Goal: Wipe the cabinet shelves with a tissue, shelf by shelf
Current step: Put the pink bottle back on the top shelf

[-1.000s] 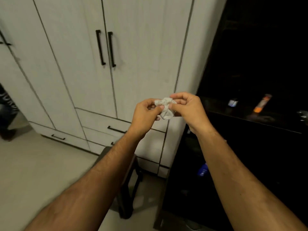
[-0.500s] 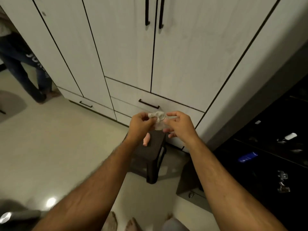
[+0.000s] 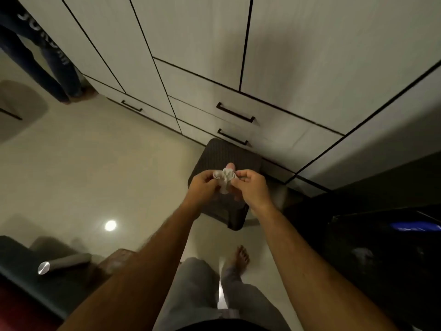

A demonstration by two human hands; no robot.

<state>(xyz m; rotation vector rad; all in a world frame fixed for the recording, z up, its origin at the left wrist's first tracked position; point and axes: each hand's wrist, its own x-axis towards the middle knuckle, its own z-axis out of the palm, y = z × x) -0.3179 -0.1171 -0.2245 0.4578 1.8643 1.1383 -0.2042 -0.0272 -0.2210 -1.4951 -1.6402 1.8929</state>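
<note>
Both grips pinched the crumpled tissue [image 3: 224,179] between them, left hand [image 3: 202,185] and right hand [image 3: 251,187] over the dark stool [image 3: 229,151], while the dark shelves [image 3: 381,230] at three o'clock seemingly awaited wiping, progress unclear.

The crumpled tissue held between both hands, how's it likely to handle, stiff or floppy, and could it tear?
The tissue looks soft and floppy: it bunches into folds and a tail droops below the fingers. It seems very light, since the left hand and right hand hold it by fingertip pinches alone. Pulled apart from both sides, it could probably tear.
</note>
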